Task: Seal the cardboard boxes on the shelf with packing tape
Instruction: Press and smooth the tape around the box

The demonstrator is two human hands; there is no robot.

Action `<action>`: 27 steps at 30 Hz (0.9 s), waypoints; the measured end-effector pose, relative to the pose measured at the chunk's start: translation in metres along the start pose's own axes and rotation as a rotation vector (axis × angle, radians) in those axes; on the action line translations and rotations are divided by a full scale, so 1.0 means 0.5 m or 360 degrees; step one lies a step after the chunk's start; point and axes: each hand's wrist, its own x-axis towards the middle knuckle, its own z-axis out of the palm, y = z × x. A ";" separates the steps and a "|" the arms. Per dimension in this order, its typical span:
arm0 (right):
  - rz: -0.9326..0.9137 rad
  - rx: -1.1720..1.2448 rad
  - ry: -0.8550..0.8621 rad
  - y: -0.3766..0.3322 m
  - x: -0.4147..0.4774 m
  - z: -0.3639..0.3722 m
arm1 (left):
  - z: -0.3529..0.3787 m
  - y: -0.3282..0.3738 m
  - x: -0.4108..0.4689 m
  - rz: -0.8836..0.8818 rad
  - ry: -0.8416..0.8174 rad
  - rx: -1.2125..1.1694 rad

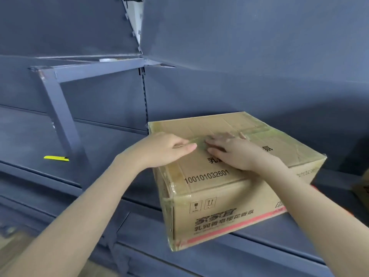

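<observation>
A cardboard box is seen lying on a blue-grey metal shelf, turned at an angle so that its near corner juts out over the shelf's front edge. Its flaps are folded shut. A strip of clear packing tape is laid along the middle seam of the lid, and glossy tape is also seen along the lid's edges and down the near corner.

Both hands are laid on the lid over the seam. The left hand is held flat, its thumb stretched out to the right along the tape and its fingers only slightly bent; nothing is clasped in it. The right hand is spread palm-down, fingers pointing left, and is pressed onto the tape, with nothing gripped either. The fingertips of the two hands are brought nearly together over the strip, though it cannot be told whether they touch.

A number is printed in black on the near flap, partly covered by the right wrist (the digits 100101032601 can be read). Handling symbols, Chinese lettering and a red band are shown on the box's front face.

On the shelf, well to the left of the box, a small yellow object with a dark tip is seen beside a slanted metal bracket. The corner of a second carton is cut off by the right edge of the view.
</observation>
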 end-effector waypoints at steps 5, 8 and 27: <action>-0.0018 0.0062 -0.0030 -0.164 -0.030 0.029 | 0.034 -0.054 0.006 0.0211 0.0165 -0.0125; 0.0109 -0.0036 -0.0152 -0.225 -0.024 0.043 | 0.054 -0.054 0.006 0.0215 0.0393 -0.0260; -0.0236 0.0282 -0.0533 0.017 -0.130 -0.048 | 0.107 0.083 -0.079 0.0498 0.0800 0.0553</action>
